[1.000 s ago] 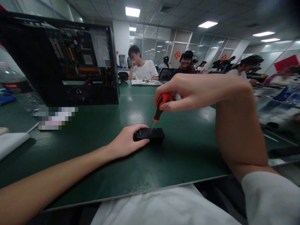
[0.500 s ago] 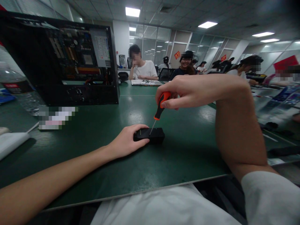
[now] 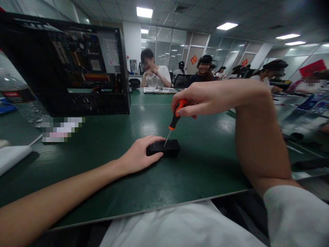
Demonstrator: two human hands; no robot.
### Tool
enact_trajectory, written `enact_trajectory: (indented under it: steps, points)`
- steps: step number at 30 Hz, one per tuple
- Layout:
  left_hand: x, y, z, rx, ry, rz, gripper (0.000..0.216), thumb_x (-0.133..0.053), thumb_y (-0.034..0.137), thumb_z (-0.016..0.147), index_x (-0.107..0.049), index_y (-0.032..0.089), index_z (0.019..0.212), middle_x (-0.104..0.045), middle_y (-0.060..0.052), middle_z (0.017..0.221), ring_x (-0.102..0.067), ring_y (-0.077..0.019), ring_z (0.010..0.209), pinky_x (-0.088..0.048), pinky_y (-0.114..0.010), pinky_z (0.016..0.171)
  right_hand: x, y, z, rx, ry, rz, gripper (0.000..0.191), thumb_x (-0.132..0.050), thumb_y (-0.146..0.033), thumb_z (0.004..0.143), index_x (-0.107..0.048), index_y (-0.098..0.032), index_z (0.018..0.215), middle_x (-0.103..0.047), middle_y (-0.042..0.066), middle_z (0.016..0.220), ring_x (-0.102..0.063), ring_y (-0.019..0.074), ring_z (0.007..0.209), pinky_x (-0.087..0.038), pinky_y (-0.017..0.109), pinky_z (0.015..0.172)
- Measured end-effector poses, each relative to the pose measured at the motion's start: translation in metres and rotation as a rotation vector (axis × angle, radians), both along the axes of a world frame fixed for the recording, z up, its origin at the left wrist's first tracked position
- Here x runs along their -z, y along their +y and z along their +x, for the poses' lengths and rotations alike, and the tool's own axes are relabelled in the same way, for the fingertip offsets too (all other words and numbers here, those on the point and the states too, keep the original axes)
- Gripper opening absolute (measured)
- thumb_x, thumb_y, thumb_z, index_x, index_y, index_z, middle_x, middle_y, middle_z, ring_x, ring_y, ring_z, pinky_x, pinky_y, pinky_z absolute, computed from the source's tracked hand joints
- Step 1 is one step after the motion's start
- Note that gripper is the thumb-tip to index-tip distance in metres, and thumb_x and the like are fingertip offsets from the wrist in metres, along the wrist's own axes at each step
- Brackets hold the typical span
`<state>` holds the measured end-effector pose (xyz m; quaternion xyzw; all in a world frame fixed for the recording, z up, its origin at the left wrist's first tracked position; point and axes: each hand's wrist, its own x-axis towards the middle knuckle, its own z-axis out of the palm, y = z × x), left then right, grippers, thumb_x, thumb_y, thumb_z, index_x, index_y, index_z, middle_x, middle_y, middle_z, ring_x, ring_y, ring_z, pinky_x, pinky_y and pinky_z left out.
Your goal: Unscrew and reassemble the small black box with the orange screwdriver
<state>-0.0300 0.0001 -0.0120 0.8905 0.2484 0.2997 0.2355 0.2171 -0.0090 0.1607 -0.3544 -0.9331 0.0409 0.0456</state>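
A small flat black box [image 3: 168, 148] lies on the green table [image 3: 195, 164]. My left hand [image 3: 140, 152] wraps around its left end, thumb on top, pressing it down. My right hand [image 3: 208, 99] hovers above, fingers pinched around the orange-and-black handle of a small screwdriver [image 3: 175, 117]. The screwdriver stands nearly upright, and its thin tip touches the top of the black box.
An open computer case [image 3: 74, 68] stands at the back left with its circuit boards showing. A plastic water bottle [image 3: 17, 96] and a white object [image 3: 11, 156] lie at the far left. Several people sit at the far side. Cluttered items lie at the right edge.
My right hand's fingers have shifted slightly on the screwdriver handle. The box and my left hand have stayed in place. The view has tilted a little.
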Motion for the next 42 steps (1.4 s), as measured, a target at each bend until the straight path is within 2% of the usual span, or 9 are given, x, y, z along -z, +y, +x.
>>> enact_trajectory:
  steps: [8, 11, 16, 19, 22, 29, 34, 39, 42]
  points:
    - [-0.003, -0.002, 0.000, 0.021, -0.028, -0.005, 0.030, -0.071, 0.020, 0.087, -0.070, 0.020, 0.117, -0.072, -0.006, 0.121, -0.067, -0.0227, 0.111, -0.049, -0.033, 0.101, 0.000, 0.006, 0.003, 0.016, 0.005, -0.029, 0.029, -0.063, -0.046, 0.094, -0.075, -0.019, 0.096, -0.064, -0.003, 0.063, -0.052, 0.0075, 0.050, -0.034, 0.022, 0.049]
    - [-0.005, -0.003, 0.004, 0.019, -0.062, -0.012, 0.020, -0.069, 0.023, 0.089, -0.076, 0.019, 0.109, -0.071, -0.008, 0.125, -0.068, -0.0230, 0.114, -0.048, -0.034, 0.103, 0.000, 0.009, 0.004, 0.014, -0.027, -0.027, 0.030, -0.060, -0.045, 0.096, -0.075, -0.018, 0.098, -0.065, -0.002, 0.063, -0.054, 0.0081, 0.051, -0.036, 0.022, 0.050]
    - [-0.005, 0.004, 0.015, 0.045, -0.110, -0.036, 0.021, -0.061, 0.025, 0.097, -0.080, 0.017, 0.093, -0.075, -0.008, 0.113, -0.071, -0.0204, 0.103, -0.051, -0.030, 0.093, -0.002, 0.007, 0.002, 0.071, -0.099, -0.027, 0.035, -0.053, -0.046, 0.097, -0.073, -0.019, 0.107, -0.068, 0.000, 0.071, -0.060, 0.0116, 0.061, -0.041, 0.024, 0.059]
    - [-0.002, 0.007, 0.018, 0.064, -0.127, -0.047, 0.021, -0.061, 0.024, 0.097, -0.082, 0.017, 0.095, -0.075, -0.008, 0.113, -0.071, -0.0197, 0.103, -0.051, -0.028, 0.091, -0.003, 0.005, 0.000, 0.093, -0.135, -0.027, 0.039, -0.051, -0.047, 0.098, -0.073, -0.019, 0.113, -0.069, 0.002, 0.077, -0.063, 0.0152, 0.072, -0.043, 0.026, 0.068]
    - [0.000, 0.008, 0.016, 0.063, -0.131, -0.054, 0.021, -0.063, 0.023, 0.097, -0.083, 0.018, 0.096, -0.075, -0.008, 0.115, -0.071, -0.0200, 0.105, -0.051, -0.028, 0.093, -0.004, 0.003, 0.000, 0.075, -0.125, -0.014, 0.037, -0.054, -0.048, 0.096, -0.073, -0.020, 0.112, -0.070, 0.002, 0.078, -0.064, 0.0168, 0.074, -0.043, 0.027, 0.070]
    - [0.002, 0.006, 0.015, 0.064, -0.132, -0.028, 0.020, -0.064, 0.023, 0.097, -0.083, 0.019, 0.097, -0.076, -0.009, 0.116, -0.072, -0.0198, 0.105, -0.051, -0.029, 0.094, -0.005, -0.003, -0.001, 0.107, -0.074, -0.070, 0.035, -0.056, -0.047, 0.094, -0.073, -0.019, 0.103, -0.071, 0.003, 0.074, -0.060, 0.0139, 0.062, -0.040, 0.028, 0.063]
    - [0.004, 0.008, 0.015, 0.065, -0.144, -0.020, 0.019, -0.064, 0.024, 0.097, -0.083, 0.020, 0.097, -0.076, -0.008, 0.115, -0.072, -0.0195, 0.103, -0.052, -0.029, 0.093, -0.005, -0.006, -0.003, 0.115, -0.096, -0.071, 0.035, -0.052, -0.048, 0.095, -0.072, -0.020, 0.104, -0.072, 0.003, 0.076, -0.061, 0.0144, 0.062, -0.038, 0.028, 0.059]
    - [0.005, 0.008, 0.014, 0.064, -0.143, -0.010, 0.019, -0.065, 0.023, 0.097, -0.083, 0.019, 0.099, -0.076, -0.008, 0.115, -0.071, -0.0195, 0.105, -0.052, -0.029, 0.094, -0.004, -0.004, -0.004, 0.061, -0.112, -0.038, 0.037, -0.052, -0.051, 0.095, -0.072, -0.020, 0.101, -0.070, 0.003, 0.075, -0.059, 0.0144, 0.059, -0.037, 0.027, 0.056]
    - [0.005, 0.007, 0.014, 0.076, -0.148, -0.002, 0.019, -0.065, 0.022, 0.097, -0.082, 0.018, 0.101, -0.075, -0.009, 0.116, -0.071, -0.0194, 0.106, -0.052, -0.030, 0.095, -0.002, -0.006, -0.009, 0.001, -0.082, -0.031, 0.038, -0.053, -0.052, 0.095, -0.072, -0.020, 0.104, -0.072, 0.004, 0.082, -0.060, 0.0148, 0.063, -0.037, 0.027, 0.056]
